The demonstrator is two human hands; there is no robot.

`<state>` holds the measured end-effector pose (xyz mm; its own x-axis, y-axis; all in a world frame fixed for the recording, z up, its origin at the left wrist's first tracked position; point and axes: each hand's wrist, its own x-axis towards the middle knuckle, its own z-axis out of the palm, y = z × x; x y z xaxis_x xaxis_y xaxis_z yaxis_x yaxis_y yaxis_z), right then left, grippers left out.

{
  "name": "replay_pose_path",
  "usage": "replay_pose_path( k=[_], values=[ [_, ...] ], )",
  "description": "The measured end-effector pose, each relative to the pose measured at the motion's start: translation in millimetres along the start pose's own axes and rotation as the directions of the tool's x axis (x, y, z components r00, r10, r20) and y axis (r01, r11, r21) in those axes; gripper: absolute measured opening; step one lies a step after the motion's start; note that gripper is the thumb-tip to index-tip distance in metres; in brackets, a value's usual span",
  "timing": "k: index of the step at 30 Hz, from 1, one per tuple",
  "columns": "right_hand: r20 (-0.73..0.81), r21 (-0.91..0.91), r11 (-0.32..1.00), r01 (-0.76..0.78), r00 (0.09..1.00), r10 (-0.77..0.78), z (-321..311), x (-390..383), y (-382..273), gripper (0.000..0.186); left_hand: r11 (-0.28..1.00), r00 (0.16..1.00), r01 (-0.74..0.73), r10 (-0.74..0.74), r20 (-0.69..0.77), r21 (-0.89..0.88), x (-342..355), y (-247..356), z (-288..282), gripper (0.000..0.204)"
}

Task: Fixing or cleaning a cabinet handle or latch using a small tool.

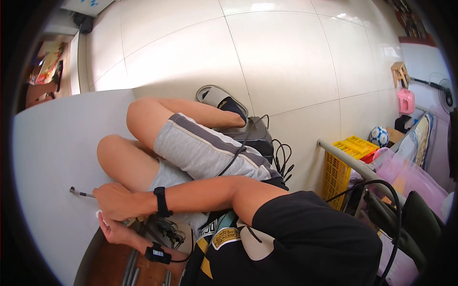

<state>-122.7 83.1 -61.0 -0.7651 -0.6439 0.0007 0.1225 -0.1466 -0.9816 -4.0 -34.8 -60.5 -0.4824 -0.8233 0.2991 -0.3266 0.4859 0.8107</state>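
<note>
My right hand point(113, 201), with a black band on its wrist, is closed round a thin dark rod point(86, 194). The rod's metal end point(72, 189) sticks out past the fingers over a white surface point(52, 157). Just below, my left hand point(117, 232) pinches a small white piece point(98, 214) between thumb and fingertips. A small device with a screen point(157, 253) is strapped to the left wrist. Both hands are close together at the edge of the white surface. Part of what lies between them is hidden. Shiny metal parts point(169, 234) lie beside the left wrist.
Metal tubes point(130, 269) lie on a brown surface below the left forearm. A black box-like case point(255, 138) and loose cables point(285, 164) are beside my legs. On the right stand a yellow plastic crate point(336, 174), a ball point(379, 136) and a metal rail point(350, 161).
</note>
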Motion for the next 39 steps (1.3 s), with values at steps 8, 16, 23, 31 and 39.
replay_pose_path(
  k=[8, 16, 23, 31, 39],
  values=[
    [-0.042, 0.165, 0.978, 0.126, 0.992, -0.121, -10, 1, 22, 0.019, 0.97, 0.996, -0.031, 0.049, -0.069, 0.239, 37, 63, 16, 0.031],
    [-0.056, 0.272, 0.962, 0.001, 0.998, 0.015, 5, 8, 15, 0.008, 0.913, 0.968, -0.194, 0.237, -0.079, 0.358, 76, 82, 34, 0.03],
    [-0.064, 0.187, 0.978, 0.09, 0.995, -0.079, 38, -4, 39, 0.01, 0.901, 0.996, -0.088, 0.086, 0.023, 0.425, 62, 77, 22, 0.031],
    [0.059, 0.31, 0.939, -0.146, 0.989, 0.135, 47, -12, 40, 0.011, 0.925, 0.973, -0.148, 0.2, -0.117, 0.35, 56, 90, -4, 0.03],
    [-0.026, 0.264, 0.964, -0.041, 0.998, 0.05, 46, -1, 45, 0.014, 0.961, 1.0, 0.002, 0.004, -0.019, 0.278, 56, 44, -27, 0.029]
  ],
)
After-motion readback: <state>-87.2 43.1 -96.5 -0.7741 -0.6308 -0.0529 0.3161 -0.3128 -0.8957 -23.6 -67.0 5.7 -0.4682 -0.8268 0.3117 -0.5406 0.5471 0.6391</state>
